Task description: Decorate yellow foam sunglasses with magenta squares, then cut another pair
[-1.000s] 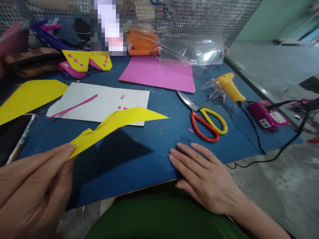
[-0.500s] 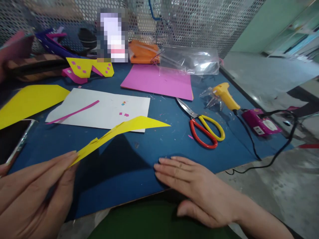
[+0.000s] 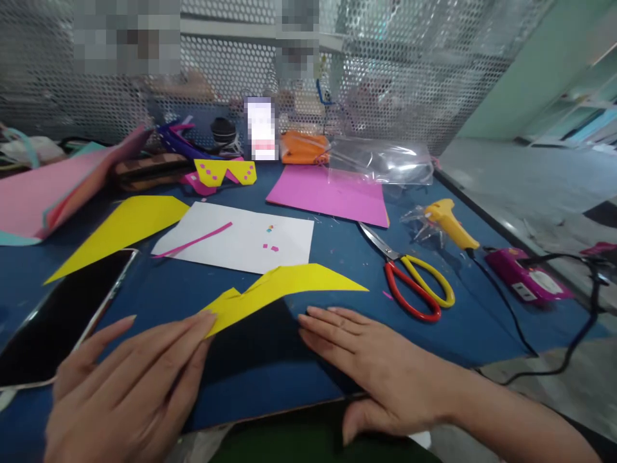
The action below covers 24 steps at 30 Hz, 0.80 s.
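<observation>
Pinched between the thumb and fingers of my left hand (image 3: 139, 379) is one end of a folded yellow paper piece (image 3: 289, 280), raised over the blue table. Its pointed end reaches right, past the white sheet (image 3: 236, 235), which bears a thin magenta strip (image 3: 202, 239) and small pink bits. My right hand (image 3: 371, 360) lies at the table's front edge with straight fingers, palm down, holding nothing. Scissors (image 3: 398, 260) with one red and one yellow handle rest beyond it. Another yellow paper (image 3: 128, 228) lies at the left beside a dark phone (image 3: 72, 315).
Farther back are a pink sheet (image 3: 332, 193), clear plastic packaging (image 3: 385, 161), an orange pouch (image 3: 303, 148) and a yellow mask-like cutout (image 3: 226, 172). A yellow glue gun (image 3: 450, 223) and a magenta power block (image 3: 527, 276) with black cables are at the right.
The view has shifted left and up. My left hand and the yellow piece show farther right, with the piece's face turned more toward me. My right hand stays flat at the edge.
</observation>
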Tool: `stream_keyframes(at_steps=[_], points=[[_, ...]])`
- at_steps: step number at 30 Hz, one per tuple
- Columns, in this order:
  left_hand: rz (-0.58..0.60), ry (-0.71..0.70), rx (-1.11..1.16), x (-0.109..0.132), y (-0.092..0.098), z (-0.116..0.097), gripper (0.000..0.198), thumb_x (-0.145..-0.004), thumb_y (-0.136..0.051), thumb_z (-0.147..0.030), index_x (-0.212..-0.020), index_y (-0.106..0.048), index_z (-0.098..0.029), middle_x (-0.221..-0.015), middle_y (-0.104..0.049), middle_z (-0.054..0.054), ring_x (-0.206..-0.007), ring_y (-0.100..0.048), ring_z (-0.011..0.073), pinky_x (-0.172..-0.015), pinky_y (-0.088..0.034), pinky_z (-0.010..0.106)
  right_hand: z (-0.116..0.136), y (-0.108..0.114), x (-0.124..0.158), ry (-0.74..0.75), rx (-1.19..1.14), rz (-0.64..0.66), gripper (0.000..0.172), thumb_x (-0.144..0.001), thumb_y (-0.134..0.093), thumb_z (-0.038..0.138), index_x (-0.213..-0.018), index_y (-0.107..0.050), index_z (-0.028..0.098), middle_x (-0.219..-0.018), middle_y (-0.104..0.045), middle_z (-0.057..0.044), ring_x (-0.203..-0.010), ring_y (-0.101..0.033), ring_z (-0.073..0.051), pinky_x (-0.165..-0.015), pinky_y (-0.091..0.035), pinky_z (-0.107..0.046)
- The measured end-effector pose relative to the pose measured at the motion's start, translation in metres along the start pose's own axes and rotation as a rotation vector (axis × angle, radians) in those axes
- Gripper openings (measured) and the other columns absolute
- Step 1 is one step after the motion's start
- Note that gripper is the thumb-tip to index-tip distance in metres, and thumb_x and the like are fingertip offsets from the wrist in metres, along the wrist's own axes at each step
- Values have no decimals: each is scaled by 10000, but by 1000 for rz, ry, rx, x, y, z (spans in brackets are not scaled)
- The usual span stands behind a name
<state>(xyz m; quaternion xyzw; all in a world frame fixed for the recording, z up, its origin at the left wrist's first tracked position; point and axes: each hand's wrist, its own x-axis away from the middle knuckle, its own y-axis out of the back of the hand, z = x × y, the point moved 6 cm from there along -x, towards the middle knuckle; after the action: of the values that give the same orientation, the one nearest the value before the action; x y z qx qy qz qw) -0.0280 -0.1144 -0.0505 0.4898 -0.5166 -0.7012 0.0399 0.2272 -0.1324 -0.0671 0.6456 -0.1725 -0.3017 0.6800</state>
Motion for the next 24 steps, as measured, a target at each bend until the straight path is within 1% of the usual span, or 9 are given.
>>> stream_keyframes(at_steps=[2,4,5,7,9,13,16,20,24], points=[[74,-29,-70,-6,-2,-8,307,-865,-566,-79,-1078,-678,-270,-1025,-788,41,-826,-750,262,-897,-478,516,-17,1,3,-143,125,-119,775,-922,-361,690,-1419,-493,110,-1426,-565,-143,-1345,-499,-246,-1119,-420,-326],[81,-9,-105,-12,-2,-12,302,-873,-584,-89,-1122,-650,-247,-1017,-790,42,-816,-752,254,-903,-477,499,-39,3,8,-319,202,-206,746,-934,-450,597,-1402,-481,17,-1416,-525,-275,-1338,-482,-386,-1090,-442,-493],[64,1,-119,-15,0,-12,291,-875,-590,-91,-1127,-646,-227,-1011,-791,46,-816,-752,249,-920,-472,489,-45,5,11,-379,220,-225,715,-940,-477,547,-1413,-461,11,-1443,-484,-295,-1348,-455,-422,-1078,-436,-552],[83,-86,-122,-17,-1,-16,272,-884,-593,-102,-1131,-651,-201,-1003,-794,45,-792,-753,229,-939,-463,456,-48,11,14,-453,230,-234,619,-957,-482,407,-1460,-401,56,-1498,-438,-249,-1368,-433,-407,-1072,-427,-591],[99,-193,-116,-17,-3,-21,262,-895,-585,-111,-1132,-664,-191,-1000,-796,38,-767,-751,208,-940,-455,430,-36,23,17,-511,220,-299,612,-934,-513,333,-1475,-374,85,-1518,-423,-213,-1378,-427,-379,-1082,-406,-604],[149,-215,-77,-18,-9,-33,321,-853,-668,-105,-1163,-676,-186,-1045,-788,28,-813,-746,203,-941,-450,427,11,34,16,-401,152,-489,498,-884,-618,164,-1370,-519,111,-1384,-593,-163,-1354,-473,-281,-1130,-353,-492],[144,-237,-5,-23,-16,-51,311,-869,-638,-65,-1158,-687,-170,-1060,-785,14,-830,-740,182,-950,-441,404,37,22,14,-250,208,-507,302,-901,-594,103,-1182,-677,181,-1180,-739,-61,-1223,-584,-198,-1112,-333,-388],[145,-183,18,-28,-27,-65,183,-913,-607,-106,-1051,-719,-148,-1013,-794,25,-890,-735,206,-896,-463,386,36,2,17,-258,197,-449,234,-930,-551,98,-1073,-725,165,-1077,-776,-34,-974,-676,-183,-963,-411,-368],[185,-180,66,-26,-34,-72,169,-907,-630,-146,-1051,-717,-164,-1050,-785,14,-909,-719,209,-858,-472,370,28,-6,21,-310,131,-397,212,-920,-568,77,-1052,-720,142,-1042,-777,-59,-908,-682,-200,-900,-433,-388]])
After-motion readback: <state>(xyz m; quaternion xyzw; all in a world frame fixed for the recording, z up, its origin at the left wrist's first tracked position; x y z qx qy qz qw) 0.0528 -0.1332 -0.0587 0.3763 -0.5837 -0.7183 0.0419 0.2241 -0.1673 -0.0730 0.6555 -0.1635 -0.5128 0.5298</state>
